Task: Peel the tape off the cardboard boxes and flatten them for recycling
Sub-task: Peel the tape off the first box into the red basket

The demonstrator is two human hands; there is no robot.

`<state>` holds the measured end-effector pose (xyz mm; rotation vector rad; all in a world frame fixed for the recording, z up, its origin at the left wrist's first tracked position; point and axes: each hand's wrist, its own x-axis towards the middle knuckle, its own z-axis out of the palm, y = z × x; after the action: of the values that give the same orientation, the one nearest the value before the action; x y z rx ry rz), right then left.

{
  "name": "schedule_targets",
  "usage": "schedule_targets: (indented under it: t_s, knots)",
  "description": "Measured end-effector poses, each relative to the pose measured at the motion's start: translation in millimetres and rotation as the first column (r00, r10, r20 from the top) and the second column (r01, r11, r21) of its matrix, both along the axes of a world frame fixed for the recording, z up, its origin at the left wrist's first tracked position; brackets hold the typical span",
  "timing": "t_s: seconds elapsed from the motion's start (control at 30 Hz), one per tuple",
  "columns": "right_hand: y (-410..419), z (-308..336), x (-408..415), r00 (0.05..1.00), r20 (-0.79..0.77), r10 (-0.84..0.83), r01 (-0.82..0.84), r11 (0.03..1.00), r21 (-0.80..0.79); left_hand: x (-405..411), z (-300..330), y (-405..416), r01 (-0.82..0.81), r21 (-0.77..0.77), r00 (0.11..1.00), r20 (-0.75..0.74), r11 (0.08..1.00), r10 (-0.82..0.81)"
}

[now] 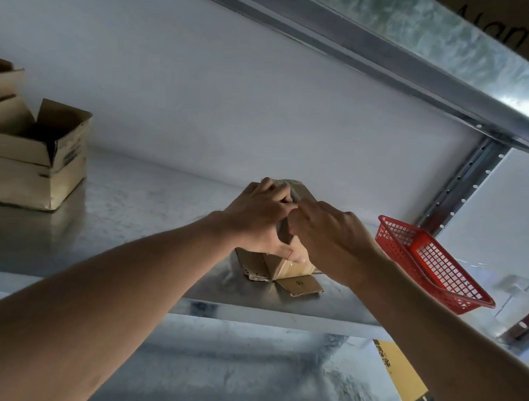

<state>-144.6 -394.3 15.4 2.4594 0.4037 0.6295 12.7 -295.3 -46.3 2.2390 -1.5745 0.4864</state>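
So you've got both hands on a small cardboard box [285, 263] sitting on the metal shelf [139, 217], roughly in the middle, near the front edge. Your left hand [259, 218] is wrapped over the top and left side of it, fingers curled around the upper edge and thumb pressing low on the near face. Your right hand [328, 239] comes in from the right, its fingers [303, 205] curled and pinching at something near the top of the box, right up against your left hand; whether that's tape or a flap edge I can't tell, your hands cover it. The box's bottom flaps are splayed out flat on the shelf toward you. Off to the left there's an open cardboard box [31, 156] with its flaps up, well apart from yours. On the right sits a red plastic basket [432, 266], tilted, near the shelf's upright post.
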Motion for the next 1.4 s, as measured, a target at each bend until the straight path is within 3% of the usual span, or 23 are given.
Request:
schedule_targets:
  t_s: [0.17, 0.3, 0.4, 0.5, 0.67, 0.8, 0.87, 1.0, 1.1, 1.3, 1.4]
  knots:
    - [-5, 4, -2, 0.976, -0.050, -0.212, 0.216, 0.920, 0.328, -5, 0, 4, -0.031, 0.039, 0.999, 0.017, 0.999, 0.031]
    - [-13, -1, 0, 0.986, -0.009, -0.165, 0.141, 0.811, 0.567, -7, 4, 7, -0.049, 0.080, 0.999, 0.005, 0.996, 0.048]
    - [-21, -4, 3, 0.979, -0.003, -0.204, 0.156, 0.736, 0.659, -8, 7, 6, -0.046, 0.109, 0.999, -0.021, 0.993, 0.049]
    - [-25, 1, 2, 0.993, -0.021, -0.120, 0.105, 0.765, 0.636, -7, 10, 4, -0.037, 0.116, 0.999, -0.032, 0.993, 0.041]
    - [-22, 16, -7, 0.972, -0.235, 0.017, 0.099, 0.874, 0.476, -4, 11, 2, -0.002, 0.114, 0.998, -0.059, 0.993, 0.009]
    - [-14, 20, -5, 0.965, -0.223, -0.138, 0.154, 0.986, 0.057, -4, 12, 2, -0.002, 0.104, 0.997, -0.073, 0.995, 0.010]
    - [-13, 15, -4, 0.983, -0.147, -0.111, 0.104, 0.993, -0.057, -3, 11, 2, -0.002, 0.107, 0.997, -0.078, 0.994, 0.010]
    - [-10, 15, -6, 0.998, -0.044, -0.032, 0.030, 0.999, -0.041, -2, 9, 0, -0.001, 0.101, 0.996, -0.087, 0.995, 0.010]
    - [-4, 20, -5, 0.991, -0.079, -0.110, 0.114, 0.992, 0.052, -4, 10, 1, -0.013, 0.102, 0.997, -0.078, 0.995, 0.021]
    - [-7, 22, 0, 0.956, -0.167, -0.240, 0.291, 0.843, 0.453, -4, 8, 4, 0.003, 0.101, 0.996, -0.088, 0.995, 0.006]
    - [4, 28, 0, 0.937, -0.230, -0.263, 0.331, 0.877, 0.348, -8, 12, 5, 0.014, 0.113, 0.995, -0.097, 0.993, -0.003]
